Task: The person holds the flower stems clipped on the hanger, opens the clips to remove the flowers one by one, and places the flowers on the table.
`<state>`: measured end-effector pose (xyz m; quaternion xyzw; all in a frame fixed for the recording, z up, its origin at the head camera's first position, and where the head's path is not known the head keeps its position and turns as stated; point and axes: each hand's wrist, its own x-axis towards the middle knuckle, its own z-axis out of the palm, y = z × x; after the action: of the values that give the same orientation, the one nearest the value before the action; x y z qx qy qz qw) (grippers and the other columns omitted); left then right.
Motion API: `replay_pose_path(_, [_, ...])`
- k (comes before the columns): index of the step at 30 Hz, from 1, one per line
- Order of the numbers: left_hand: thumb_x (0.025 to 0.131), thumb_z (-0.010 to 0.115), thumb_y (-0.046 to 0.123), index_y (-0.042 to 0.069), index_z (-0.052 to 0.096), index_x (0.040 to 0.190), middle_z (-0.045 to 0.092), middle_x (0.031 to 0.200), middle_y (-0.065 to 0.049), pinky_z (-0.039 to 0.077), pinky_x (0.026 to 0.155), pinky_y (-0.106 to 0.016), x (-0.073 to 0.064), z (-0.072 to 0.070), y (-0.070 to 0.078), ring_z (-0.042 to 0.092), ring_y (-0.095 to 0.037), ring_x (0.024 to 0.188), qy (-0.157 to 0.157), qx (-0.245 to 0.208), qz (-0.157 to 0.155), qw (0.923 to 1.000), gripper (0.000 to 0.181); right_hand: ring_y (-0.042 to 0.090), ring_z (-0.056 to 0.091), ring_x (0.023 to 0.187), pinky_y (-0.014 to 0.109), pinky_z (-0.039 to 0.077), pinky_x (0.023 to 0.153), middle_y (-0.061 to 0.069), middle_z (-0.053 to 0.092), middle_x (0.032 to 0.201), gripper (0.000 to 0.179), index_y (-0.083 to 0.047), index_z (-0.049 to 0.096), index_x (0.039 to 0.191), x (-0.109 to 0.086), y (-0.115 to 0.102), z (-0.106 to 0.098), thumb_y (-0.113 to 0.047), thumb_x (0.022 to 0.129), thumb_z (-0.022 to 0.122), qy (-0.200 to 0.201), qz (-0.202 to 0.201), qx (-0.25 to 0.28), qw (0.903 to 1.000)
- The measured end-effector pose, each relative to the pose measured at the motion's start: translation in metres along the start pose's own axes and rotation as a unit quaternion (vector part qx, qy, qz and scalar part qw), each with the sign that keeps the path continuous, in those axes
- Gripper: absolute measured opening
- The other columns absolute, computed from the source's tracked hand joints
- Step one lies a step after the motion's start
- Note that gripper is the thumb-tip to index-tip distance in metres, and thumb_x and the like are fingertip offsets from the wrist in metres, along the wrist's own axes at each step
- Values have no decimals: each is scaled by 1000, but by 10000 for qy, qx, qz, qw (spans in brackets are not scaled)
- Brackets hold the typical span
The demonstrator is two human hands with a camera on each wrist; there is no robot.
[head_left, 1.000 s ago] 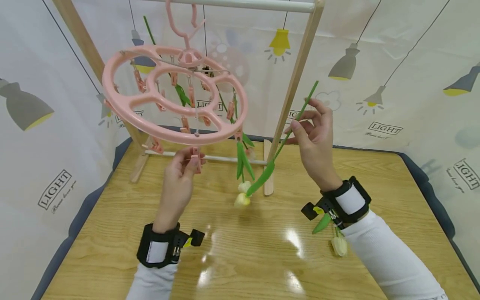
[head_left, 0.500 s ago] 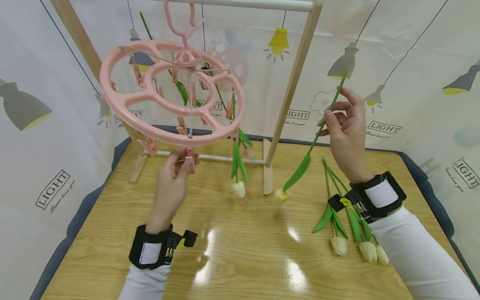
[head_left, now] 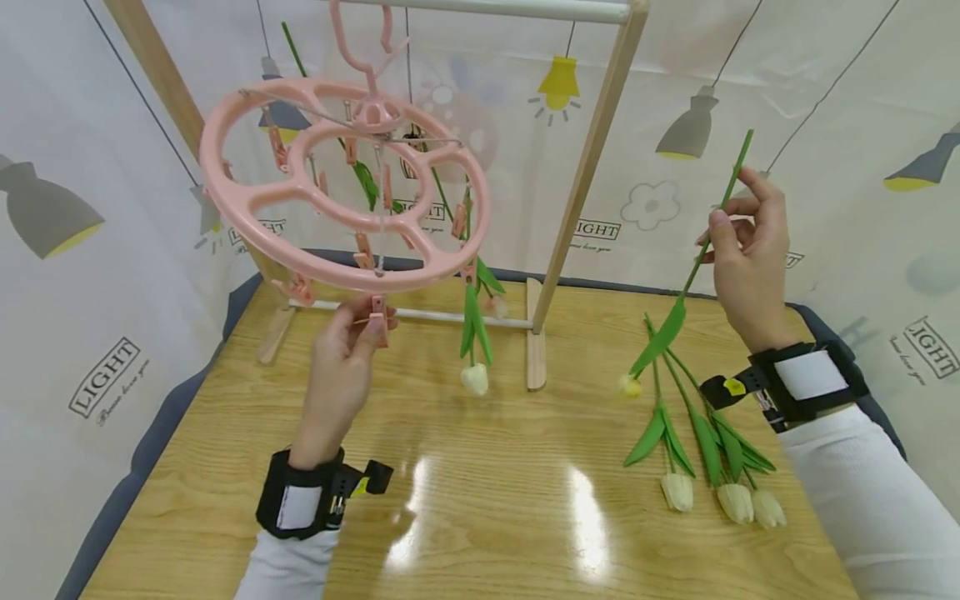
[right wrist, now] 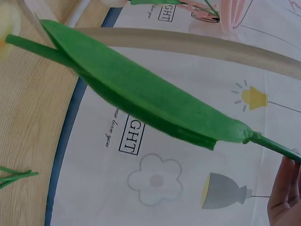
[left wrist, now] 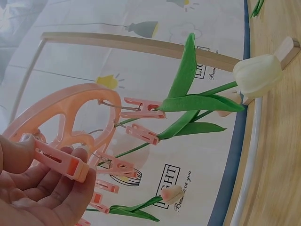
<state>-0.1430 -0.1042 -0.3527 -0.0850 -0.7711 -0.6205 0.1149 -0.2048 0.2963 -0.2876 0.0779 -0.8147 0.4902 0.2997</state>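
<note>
Under the front rim of a pink round drying hanger (head_left: 255,200), my left hand (head_left: 337,367) pinches a pink clothespin (head_left: 379,321); the left wrist view shows this clothespin (left wrist: 61,162) between thumb and fingers. Off to the right, my right hand (head_left: 753,267) pinches the stem of an artificial tulip (head_left: 663,337), its yellowish bloom hanging downward. That tulip's long green leaf (right wrist: 141,89) fills much of the right wrist view. A white tulip (head_left: 474,379) hangs head down from a clip at the hanger's right side. Other tulips, including a pinkish one (left wrist: 171,194), hang behind it.
Several white tulips (head_left: 735,502) lie on the wooden table (head_left: 495,517) at the right, below my right hand. A wooden frame (head_left: 592,167) with a white top bar (head_left: 510,8) carries the hanger. A printed cloth (head_left: 847,208) stands behind the table.
My right hand has moved right with the tulip, away from the hanger and over the tulips on the table. The left hand shifted slightly left, still pinching the clothespin.
</note>
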Motion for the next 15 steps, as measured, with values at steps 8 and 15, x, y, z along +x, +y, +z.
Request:
replay_pose_path(8, [102,45,11,-5,50,131,62,116,-21,49,81,-13,0,2,-1,60,-18,100,62,-49,-19,10000,33,1,50,68,10,40,57,-12,44,95,45,-15,38,145,13,16,-25,-10,101,45,282,260,-584,9976])
replay_pose_path(15, [102,45,12,-4,51,130,62,116,-18,50,84,-16,-2,2,-2,60,-25,105,133,-156,-38,9998,32,-1,48,67,6,40,60,-15,43,92,46,-17,40,145,20,32,-40,-9,100,46,270,503,-1099,9923])
